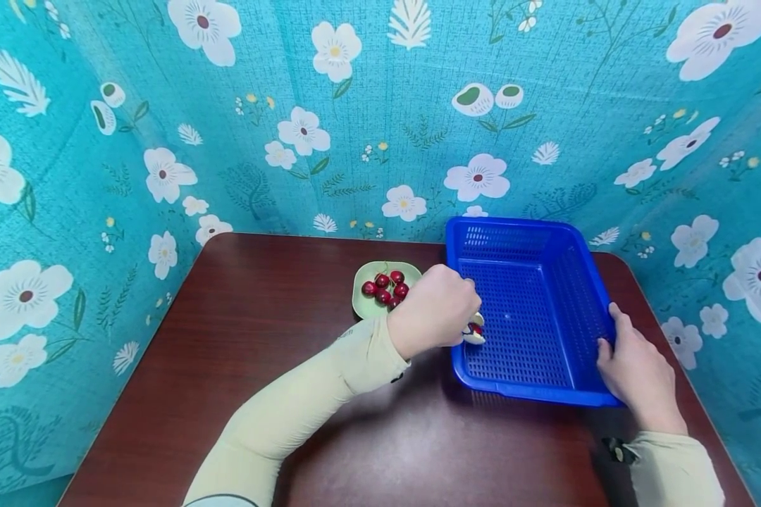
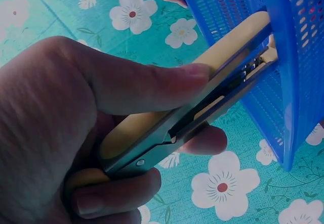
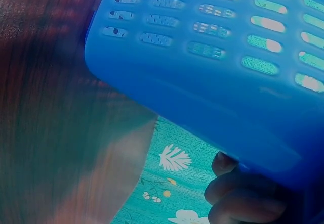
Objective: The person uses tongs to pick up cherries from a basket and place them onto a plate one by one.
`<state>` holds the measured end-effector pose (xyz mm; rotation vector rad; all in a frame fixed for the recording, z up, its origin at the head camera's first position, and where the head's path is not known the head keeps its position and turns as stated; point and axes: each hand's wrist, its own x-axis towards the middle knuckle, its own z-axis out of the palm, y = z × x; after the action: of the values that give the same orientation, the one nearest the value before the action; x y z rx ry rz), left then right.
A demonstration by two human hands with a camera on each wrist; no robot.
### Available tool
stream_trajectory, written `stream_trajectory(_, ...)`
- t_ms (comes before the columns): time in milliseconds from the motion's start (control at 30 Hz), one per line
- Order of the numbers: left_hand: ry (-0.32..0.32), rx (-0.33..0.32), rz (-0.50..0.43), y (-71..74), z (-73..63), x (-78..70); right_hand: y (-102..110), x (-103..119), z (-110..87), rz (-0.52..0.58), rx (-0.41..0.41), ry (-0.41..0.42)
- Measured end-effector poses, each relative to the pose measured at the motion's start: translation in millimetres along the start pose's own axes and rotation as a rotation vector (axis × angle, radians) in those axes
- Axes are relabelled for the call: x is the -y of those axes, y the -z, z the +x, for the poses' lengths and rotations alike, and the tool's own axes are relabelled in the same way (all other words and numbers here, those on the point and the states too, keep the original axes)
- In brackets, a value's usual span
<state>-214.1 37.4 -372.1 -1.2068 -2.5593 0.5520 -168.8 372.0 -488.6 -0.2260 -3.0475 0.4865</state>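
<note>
My left hand (image 1: 434, 310) grips a hinged tool (image 2: 147, 133) with yellow covers, metal edges and a rivet; its exact kind is unclear. The thumb lies along its upper cover, and the fingers curl underneath. In the head view, the tool's pale end (image 1: 475, 338) shows by the left rim of the blue plastic basket (image 1: 514, 391), with something red at it. My right hand (image 1: 640, 370) grips the basket at its right side near the front corner. Curled fingers (image 3: 238, 188) of that hand show beneath the rim in the right wrist view.
Left of the basket, a light green dish (image 1: 368, 310) holds several red cherries (image 1: 383, 296), partly behind my left hand. Both stand on a dark brown table (image 1: 260, 317). A turquoise flowered cloth (image 1: 380, 127) hangs behind the table and along its sides.
</note>
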Motion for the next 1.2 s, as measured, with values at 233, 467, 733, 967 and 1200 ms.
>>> stream_trajectory(233, -0.042, -0.004, -0.026, -7.3, -1.4, 6.7, 0.5, 0.5, -0.9, -0.001, 0.000, 0.000)
stream_trajectory(467, -0.052, -0.124, -0.096, -22.3, -1.8, 16.9, 1.9, 0.0, -0.5, -0.003, 0.000, -0.004)
stream_trajectory(733, -0.002, -0.301, -0.166, -37.6, -15.9, 31.2, 1.4, 0.7, -1.2, 0.000, -0.009, 0.011)
stream_trajectory(967, 0.074, -0.439, -0.238, -55.5, -34.3, 37.0, 0.6, -0.8, -2.0, -0.001, -0.006, 0.009)
stream_trajectory(1200, 0.141, -0.536, -0.404, -66.4, -51.4, 42.0, 0.4, 1.1, -2.3, -0.001, -0.022, 0.016)
